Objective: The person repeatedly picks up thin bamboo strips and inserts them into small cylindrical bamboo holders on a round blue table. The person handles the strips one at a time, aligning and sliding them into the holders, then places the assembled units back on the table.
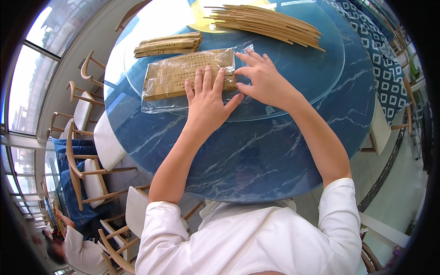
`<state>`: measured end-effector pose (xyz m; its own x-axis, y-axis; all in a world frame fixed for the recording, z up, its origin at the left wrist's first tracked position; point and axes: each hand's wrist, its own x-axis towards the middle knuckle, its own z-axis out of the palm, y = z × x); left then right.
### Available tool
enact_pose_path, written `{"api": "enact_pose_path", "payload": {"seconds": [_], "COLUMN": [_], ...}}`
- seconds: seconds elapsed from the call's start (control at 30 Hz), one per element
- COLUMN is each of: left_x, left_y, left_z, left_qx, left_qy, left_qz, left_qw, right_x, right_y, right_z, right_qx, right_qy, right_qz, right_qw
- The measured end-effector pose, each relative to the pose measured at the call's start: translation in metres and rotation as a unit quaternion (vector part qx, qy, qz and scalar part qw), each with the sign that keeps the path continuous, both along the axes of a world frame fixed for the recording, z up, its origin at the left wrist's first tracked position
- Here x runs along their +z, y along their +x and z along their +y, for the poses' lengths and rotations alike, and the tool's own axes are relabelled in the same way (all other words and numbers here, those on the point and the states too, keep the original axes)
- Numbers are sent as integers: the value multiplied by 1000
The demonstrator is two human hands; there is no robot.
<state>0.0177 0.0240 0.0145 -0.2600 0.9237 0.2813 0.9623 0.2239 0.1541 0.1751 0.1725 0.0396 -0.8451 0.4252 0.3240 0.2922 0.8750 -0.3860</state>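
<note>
A clear plastic bag [165,103] holding a flat stack of brown paper sleeves [178,73] lies on the glass turntable [293,91] of a round blue marble table [256,151]. My left hand [208,98] rests flat on the right part of the stack, fingers spread. At the bag's right end, my right hand [263,80] has its fingers on the plastic opening, next to the left hand. Whether it pinches the plastic is unclear.
A second small pile of brown sleeves [169,44] lies behind the bag. Loose wooden chopsticks [268,23] are heaped at the far side of the turntable. Wooden chairs with white cushions [91,151] ring the table on the left. Another person [75,250] sits at lower left.
</note>
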Motion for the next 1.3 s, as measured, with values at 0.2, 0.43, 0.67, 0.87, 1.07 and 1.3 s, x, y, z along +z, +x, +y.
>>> {"api": "enact_pose_path", "payload": {"seconds": [0.2, 0.43, 0.67, 0.87, 1.07, 1.3], "left_x": [-2, -5, -9, -6, -8, -8], "left_y": [-1, -1, -2, -1, -1, -1], "left_z": [0, 0, 1, 1, 2, 0], "left_qx": [0, -6, -15, -6, -7, -7], "left_qy": [2, 16, 34, 18, 25, 27], "left_qz": [4, 0, -1, 1, -6, -2], "left_qw": [1000, 1000, 999, 1000, 1000, 1000], "right_x": [-1, 1, -4, -4, -5, -9], "right_y": [-1, -1, -4, -13, -16, -19], "right_z": [-1, -3, 0, -2, -2, -4], "right_qx": [1, 0, 6, -48, -52, -48], "right_qy": [-5, 10, -43, -118, -117, -86], "right_qz": [1, -4, 10, 29, 46, 85], "right_qw": [1000, 1000, 999, 991, 991, 991]}}
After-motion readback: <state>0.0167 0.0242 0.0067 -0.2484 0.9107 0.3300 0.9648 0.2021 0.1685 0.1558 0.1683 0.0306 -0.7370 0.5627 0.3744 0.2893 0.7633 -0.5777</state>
